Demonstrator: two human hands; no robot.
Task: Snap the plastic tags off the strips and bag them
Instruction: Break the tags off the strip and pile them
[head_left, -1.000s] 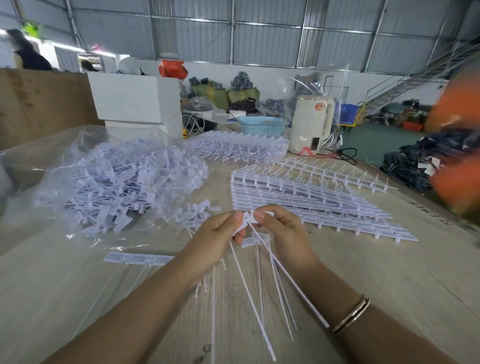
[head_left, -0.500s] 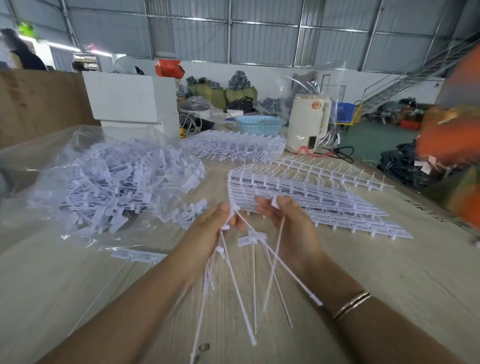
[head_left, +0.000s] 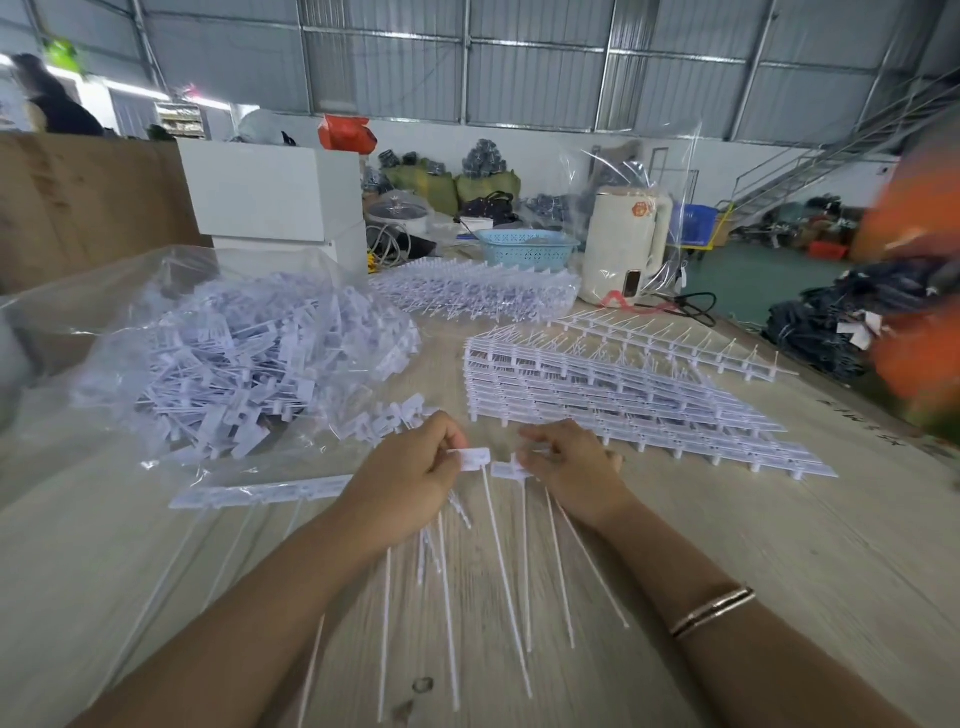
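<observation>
Between the two hands at table centre, the snap is happening: left hand (head_left: 410, 475) is pinching one tag (head_left: 475, 459) by its flat head, fingers curled tight, with a bundle of loose tails fanning toward 6 o'clock under the palm; right hand (head_left: 569, 465) is pinching the next tag (head_left: 506, 470) on the strip remnant, fingers also curled round it. Heads are sitting just beside each other with a small gap showing, so they're looking separated or nearly so, can't tell for sure. To do it well: keep grips close to the joint, twist rather than pull, and keep the tails from tangling. Bag (head_left: 218, 358) of loose tags is lying at 10 o'clock from the left hand, mouth toward it, near. Stack of uncut strips (head_left: 623, 395) is sitting at 1 o'clock from the right hand. One spare strip (head_left: 260, 491) is lying at 9 o'clock, running up to the left wrist.
</observation>
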